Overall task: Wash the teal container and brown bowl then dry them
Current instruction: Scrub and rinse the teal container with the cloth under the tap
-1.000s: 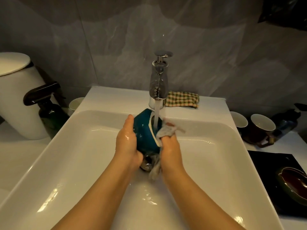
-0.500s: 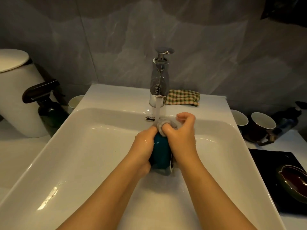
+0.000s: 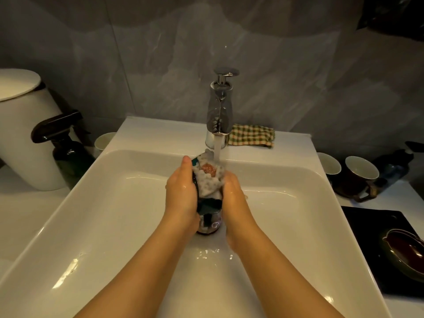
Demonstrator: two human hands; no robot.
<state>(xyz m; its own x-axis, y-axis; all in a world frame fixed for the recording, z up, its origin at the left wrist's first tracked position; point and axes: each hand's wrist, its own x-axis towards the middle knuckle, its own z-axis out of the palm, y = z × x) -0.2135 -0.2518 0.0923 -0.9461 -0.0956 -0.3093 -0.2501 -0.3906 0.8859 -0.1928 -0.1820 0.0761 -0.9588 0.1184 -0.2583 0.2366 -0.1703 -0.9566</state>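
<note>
The teal container (image 3: pixel 210 204) is held over the middle of the white sink (image 3: pixel 110 203), mostly hidden between my hands. My left hand (image 3: pixel 182 191) grips its left side. My right hand (image 3: pixel 234 193) presses a grey spotted cloth (image 3: pixel 210 180) against it. Water runs from the chrome tap (image 3: pixel 220 111) onto the top of the cloth. The brown bowl (image 3: pixel 406 253) lies on a black mat (image 3: pixel 367 219) to the right of the sink.
A checked cloth (image 3: pixel 252 135) lies on the sink ledge behind the tap. Two cups (image 3: pixel 361 173) stand at the right. At the left are a dark spray bottle (image 3: pixel 66 143), a small cup (image 3: pixel 105 140) and a white bin (image 3: pixel 25 129). The drain (image 3: pixel 208 224) sits under my hands.
My right hand has dropped from on top of the container to its right side, and the cloth now covers the container's upper face. My left hand has shifted to the left side.
</note>
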